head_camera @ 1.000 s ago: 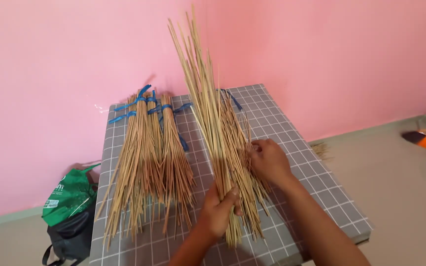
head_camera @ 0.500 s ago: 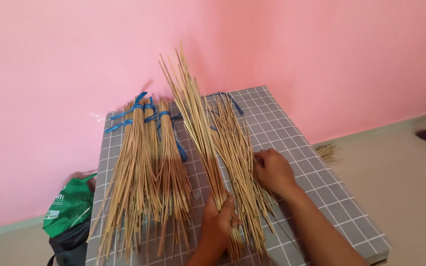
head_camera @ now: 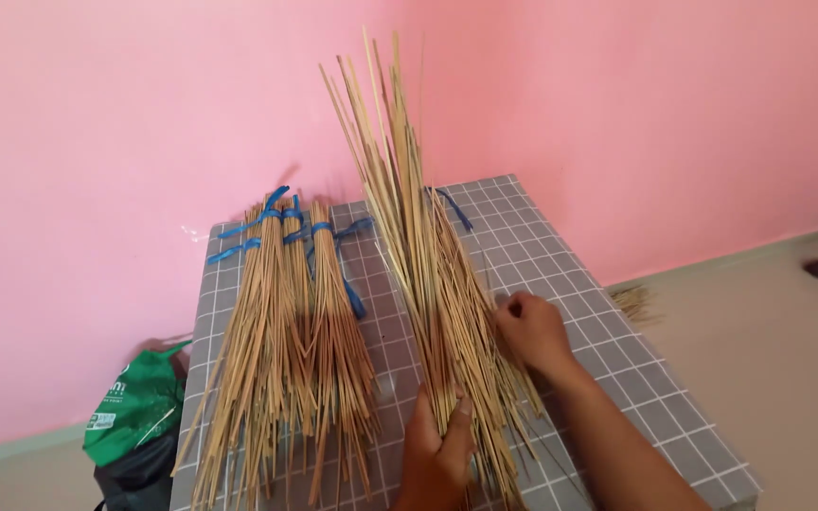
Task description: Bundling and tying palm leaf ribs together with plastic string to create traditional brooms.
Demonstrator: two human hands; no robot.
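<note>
On the grey checked surface (head_camera: 608, 350) against the pink wall (head_camera: 97, 142), tied bundles with blue ribbon (head_camera: 286, 322) lie left. A loose sheaf of thin sticks (head_camera: 409, 218) rises just ahead of the hands, long axis running away and upward, tips tilted slightly left. Left hand (head_camera: 439, 449) is wrapped around its lower end; right hand (head_camera: 532, 331), just beside to the right, pinches a few sticks lying there.

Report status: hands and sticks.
Left hand gripping raised stick bunch. Right hand on loose sticks beneath. Tied bundles lie apart, left.
</note>
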